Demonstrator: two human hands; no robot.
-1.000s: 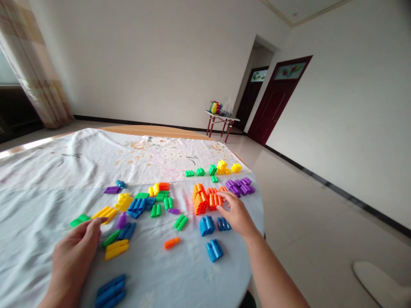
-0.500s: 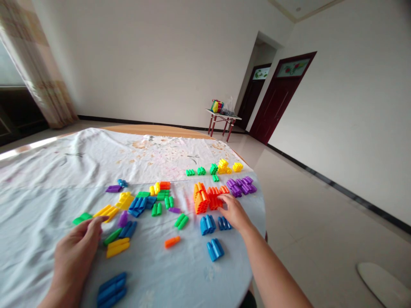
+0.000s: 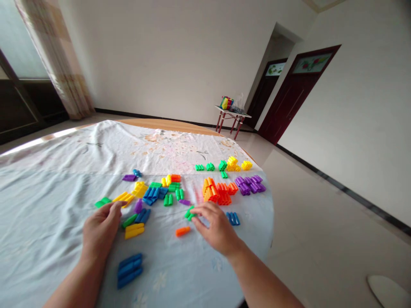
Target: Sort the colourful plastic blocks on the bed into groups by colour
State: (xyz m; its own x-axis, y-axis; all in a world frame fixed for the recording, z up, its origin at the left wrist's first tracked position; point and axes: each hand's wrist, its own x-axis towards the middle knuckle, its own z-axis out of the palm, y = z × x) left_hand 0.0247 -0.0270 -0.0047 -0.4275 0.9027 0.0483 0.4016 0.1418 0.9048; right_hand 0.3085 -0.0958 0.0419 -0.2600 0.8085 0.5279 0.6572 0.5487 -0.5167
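Note:
My right hand (image 3: 216,226) is over the right-front of the table, thumb and fingers apart around the right end of a green bullet-shaped block pair (image 3: 189,213); whether they touch it I cannot tell. An orange block (image 3: 183,231) lies just in front of that pair. My left hand (image 3: 102,229) rests low on the left with thumb and fingers pressed together beside yellow blocks (image 3: 123,198). Anything between its fingertips is hidden. Near it lie a purple block (image 3: 138,206), a green block (image 3: 129,221) and a yellow pair (image 3: 134,231).
Joined orange blocks (image 3: 210,191), purple blocks (image 3: 250,185), yellow blocks (image 3: 232,164) and blue blocks (image 3: 233,218) are grouped on the right. A blue set (image 3: 129,270) lies near the front. The tablecloth (image 3: 173,273) covers a round table; a small side table (image 3: 233,114) stands beyond.
My right hand has moved left and nearer, from the orange cluster to the green pair, now covering some blue blocks. My left hand stays beside the yellow blocks. The camera view has shifted.

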